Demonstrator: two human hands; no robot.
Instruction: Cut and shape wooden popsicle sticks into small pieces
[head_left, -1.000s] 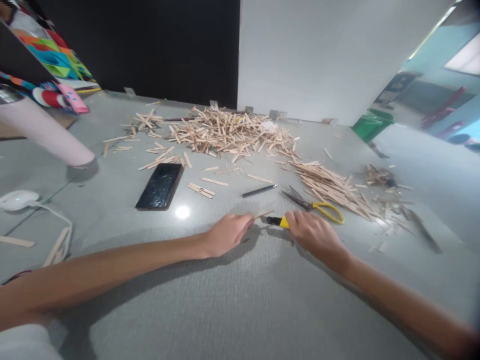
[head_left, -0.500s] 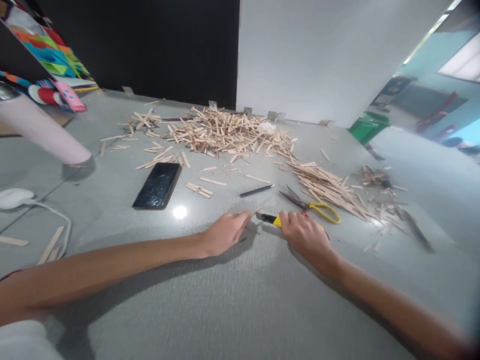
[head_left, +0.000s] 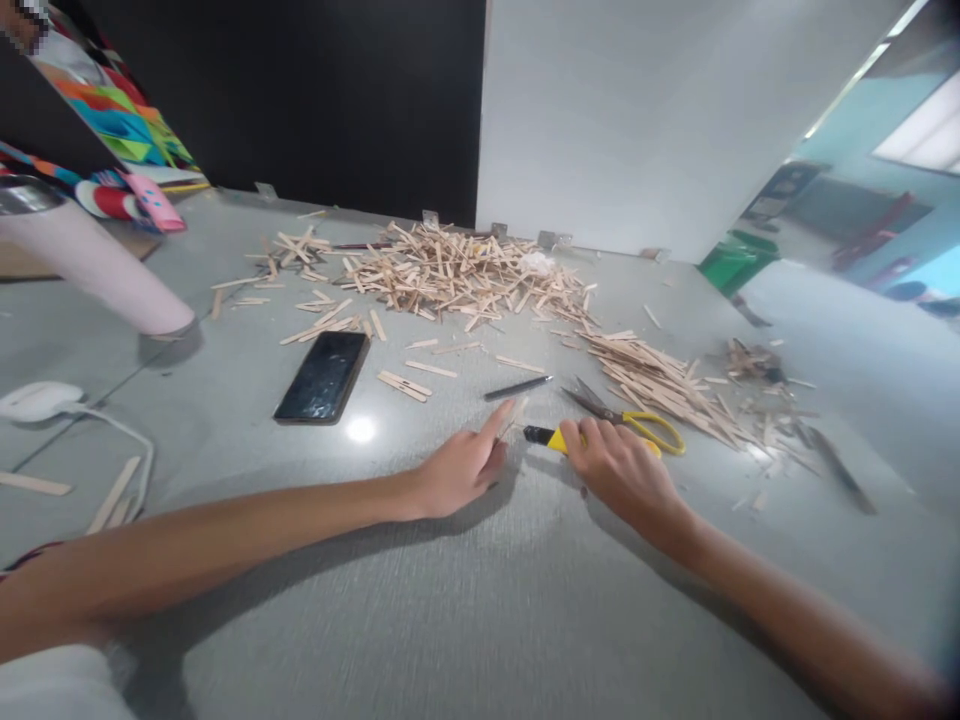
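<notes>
One wide grey speckled table (head_left: 465, 600), taken from the biggest thing down, with the yellow-handled steel scissors (head_left: 634, 420) as landmark. Beyond the scissors and to their left, a sprawling heap of pale flat wooden sticks (head_left: 465, 275). Well left of the scissors, a black slab phone (head_left: 322, 375), face up. Nearer than the scissors, left hand (head_left: 461, 465) lying flat, forefinger stretched out, the rest loosely curled, clamped on nothing. Just beside the scissors' loops, right hand (head_left: 619, 470) closed around a yellow and black utility knife (head_left: 547, 438), nose pointing left. Left of the scissors' blades, a slim dark pen (head_left: 517, 387). Smallest, a short pale wooden stick piece (head_left: 516, 413), left of the scissors, under or against the left forefinger tip; contact too small to tell.

Judged from this: cutting a stick piece, at the lining-up stage. Next move calls for a firm pin on the piece and a blade path clear of the forefinger.
</notes>
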